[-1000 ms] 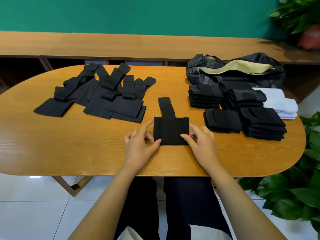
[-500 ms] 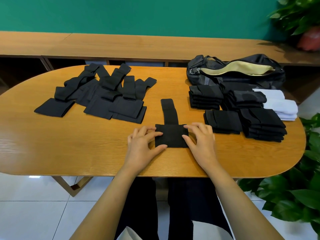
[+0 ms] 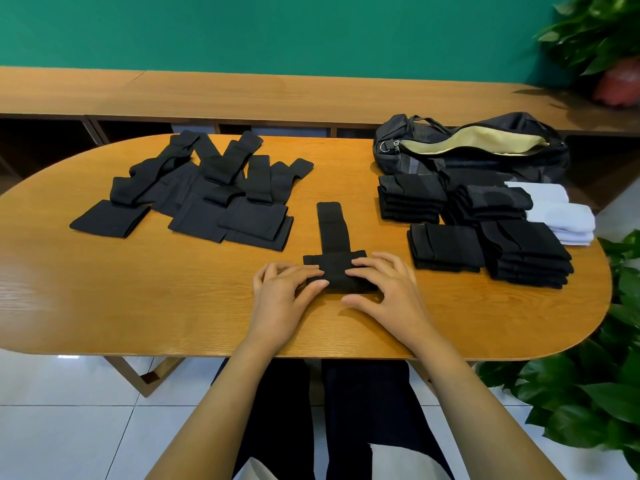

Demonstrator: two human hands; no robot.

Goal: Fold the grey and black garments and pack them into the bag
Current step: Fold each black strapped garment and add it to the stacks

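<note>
Lower centre of the frame, on the bench, the left hand is pinching the black garment's left end with curled fingers, while the right hand is pressing it with fingers spread.

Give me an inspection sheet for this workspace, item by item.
Surface: oval wooden table, garments on both sides.
Job's things: black garment half folded at the near edge; unfolded pile at left; folded stacks at right; bag open behind them.
Clutter: white folded items beside the stacks.
Hands: left hand pinches the garment's folded part; right hand presses on it.
Cables: nothing seen.
Surroundings: green wall, wooden bench, plants at right.
</note>
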